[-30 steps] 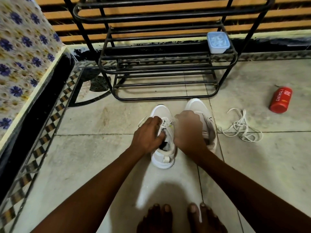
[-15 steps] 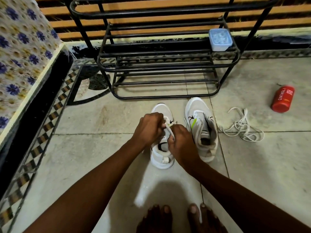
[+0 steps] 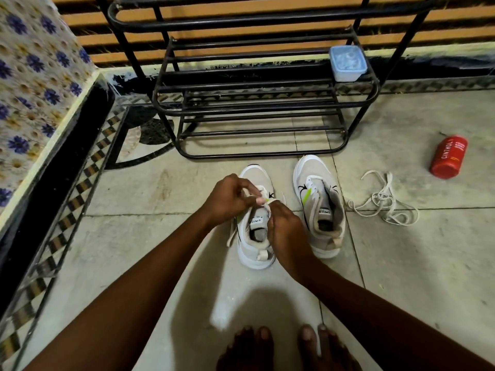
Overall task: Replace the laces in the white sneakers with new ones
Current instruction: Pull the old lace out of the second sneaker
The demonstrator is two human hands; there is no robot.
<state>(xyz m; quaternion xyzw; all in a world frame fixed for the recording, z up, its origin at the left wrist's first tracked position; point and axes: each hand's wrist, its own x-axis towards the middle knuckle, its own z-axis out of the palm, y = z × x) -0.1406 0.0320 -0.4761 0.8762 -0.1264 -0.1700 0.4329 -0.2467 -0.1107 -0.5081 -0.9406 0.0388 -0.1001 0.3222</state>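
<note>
Two white sneakers stand side by side on the tiled floor, toes pointing away from me. The left sneaker (image 3: pixel 255 253) has a white lace (image 3: pixel 232 235) threaded in it, one end hanging down its left side. My left hand (image 3: pixel 230 198) pinches the lace above the tongue. My right hand (image 3: pixel 285 228) grips the lace at the shoe's right edge, covering part of the collar. The right sneaker (image 3: pixel 318 202) has no lace in its eyelets. A loose tangle of white laces (image 3: pixel 384 203) lies on the floor to its right.
A black metal shoe rack (image 3: pixel 257 103) stands just beyond the sneakers, with a pale blue lidded box (image 3: pixel 347 64) on its shelf. A red bottle (image 3: pixel 448 160) lies on the floor at the right. A floral-covered bed edge (image 3: pixel 40 84) runs along the left. My bare feet (image 3: pixel 286 346) are at the bottom.
My right hand has moved off the right sneaker to the left sneaker's right side, uncovering the unlaced shoe. Both hands now work the lace closer together over the tongue.
</note>
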